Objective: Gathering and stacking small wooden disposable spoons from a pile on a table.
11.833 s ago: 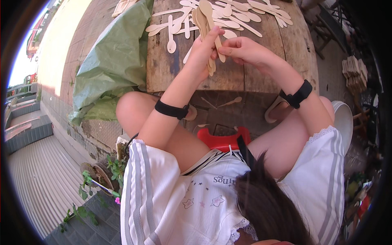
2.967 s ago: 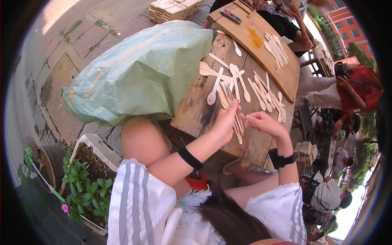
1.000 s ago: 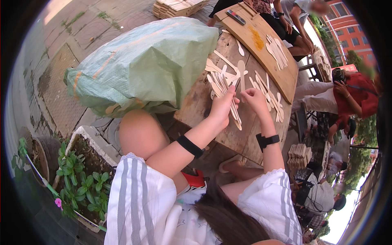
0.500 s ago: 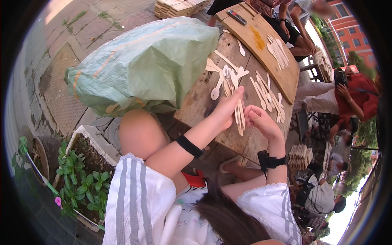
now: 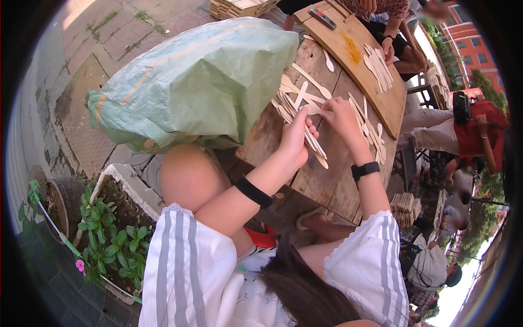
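My left hand (image 5: 296,140) is closed round a bundle of thin wooden spoons (image 5: 316,151), their handle ends sticking out below the fist. Above that bundle, my right hand (image 5: 342,117) pinches a pale wooden utensil (image 5: 314,109); my fingers partly cover it, so its exact kind is unclear. Several loose wooden utensils lie on the wooden table just past my hands, among them a long wooden spoon (image 5: 312,80). Another loose group of wooden spoons (image 5: 372,132) is spread to the right of my right hand.
A large pale green woven sack (image 5: 218,90) stands left of the wooden table (image 5: 332,177). A raised board (image 5: 327,41) at the far side carries more spoons (image 5: 377,71), and another person's hand (image 5: 388,50) reaches there. A planter (image 5: 117,240) is near my left.
My right hand has moved up and over the bundle and now pinches a utensil. The left-hand bundle has shifted slightly left and tilted. Across the table, another person's hand has come to the spoons.
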`<control>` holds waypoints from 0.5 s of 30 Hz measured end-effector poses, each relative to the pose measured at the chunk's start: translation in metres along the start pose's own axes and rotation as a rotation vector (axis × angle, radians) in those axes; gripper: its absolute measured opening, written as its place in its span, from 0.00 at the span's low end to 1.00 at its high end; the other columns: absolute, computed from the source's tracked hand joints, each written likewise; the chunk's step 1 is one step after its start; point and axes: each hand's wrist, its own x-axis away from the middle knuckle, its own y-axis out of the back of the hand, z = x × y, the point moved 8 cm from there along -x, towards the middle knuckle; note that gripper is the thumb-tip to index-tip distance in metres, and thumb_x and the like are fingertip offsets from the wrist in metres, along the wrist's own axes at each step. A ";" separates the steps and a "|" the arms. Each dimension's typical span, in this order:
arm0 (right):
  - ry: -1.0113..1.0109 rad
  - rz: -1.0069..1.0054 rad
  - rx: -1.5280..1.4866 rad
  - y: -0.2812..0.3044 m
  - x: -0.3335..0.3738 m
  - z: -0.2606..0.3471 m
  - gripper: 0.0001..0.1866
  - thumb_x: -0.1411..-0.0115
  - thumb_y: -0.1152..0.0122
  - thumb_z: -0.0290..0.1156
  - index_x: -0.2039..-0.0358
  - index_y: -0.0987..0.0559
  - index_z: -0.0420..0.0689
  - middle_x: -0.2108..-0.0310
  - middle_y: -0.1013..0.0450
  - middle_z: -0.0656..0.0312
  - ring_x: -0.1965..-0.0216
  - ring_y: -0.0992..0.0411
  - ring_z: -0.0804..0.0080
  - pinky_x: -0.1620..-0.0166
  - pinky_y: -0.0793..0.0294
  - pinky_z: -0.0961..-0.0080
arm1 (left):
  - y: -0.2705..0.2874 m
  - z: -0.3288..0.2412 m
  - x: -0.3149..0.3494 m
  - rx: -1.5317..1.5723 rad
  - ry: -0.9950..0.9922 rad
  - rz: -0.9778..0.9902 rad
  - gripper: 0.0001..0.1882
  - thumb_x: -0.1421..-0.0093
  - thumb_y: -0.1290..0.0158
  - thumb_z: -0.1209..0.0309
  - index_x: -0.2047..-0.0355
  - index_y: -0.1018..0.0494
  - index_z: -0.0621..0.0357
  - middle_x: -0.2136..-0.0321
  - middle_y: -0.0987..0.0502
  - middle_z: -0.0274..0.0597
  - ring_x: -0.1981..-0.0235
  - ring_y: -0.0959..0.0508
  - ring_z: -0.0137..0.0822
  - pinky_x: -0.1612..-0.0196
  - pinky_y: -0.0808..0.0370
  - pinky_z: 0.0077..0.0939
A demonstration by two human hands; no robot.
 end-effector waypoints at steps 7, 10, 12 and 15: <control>-0.337 0.003 -0.513 0.022 0.023 -0.036 0.08 0.47 0.38 0.30 0.70 0.23 0.38 0.78 0.25 0.62 0.75 0.28 0.76 0.69 0.31 0.79 | -0.003 -0.002 -0.001 -0.122 -0.046 0.083 0.11 0.37 0.52 0.61 0.64 0.32 0.56 0.79 0.36 0.29 0.80 0.35 0.24 0.73 0.33 0.21; -0.361 -0.030 -0.564 0.033 0.033 -0.034 0.08 0.46 0.39 0.30 0.70 0.23 0.38 0.77 0.26 0.65 0.74 0.29 0.80 0.68 0.31 0.81 | -0.011 -0.001 -0.001 -0.174 -0.053 0.184 0.15 0.35 0.54 0.61 0.54 0.32 0.58 0.76 0.33 0.29 0.77 0.33 0.24 0.70 0.31 0.21; -0.338 -0.044 -0.507 0.043 0.040 -0.026 0.09 0.45 0.39 0.31 0.70 0.23 0.38 0.77 0.26 0.67 0.73 0.30 0.82 0.68 0.32 0.82 | -0.013 0.002 0.001 -0.218 -0.052 0.208 0.18 0.35 0.55 0.61 0.50 0.33 0.59 0.72 0.31 0.30 0.74 0.31 0.24 0.68 0.29 0.21; -0.486 0.064 -0.977 0.031 0.058 -0.016 0.08 0.44 0.39 0.33 0.71 0.22 0.42 0.76 0.27 0.70 0.73 0.32 0.84 0.67 0.34 0.84 | -0.026 0.012 0.006 -0.371 -0.056 0.321 0.20 0.34 0.58 0.60 0.47 0.35 0.59 0.54 0.29 0.38 0.58 0.28 0.27 0.55 0.28 0.24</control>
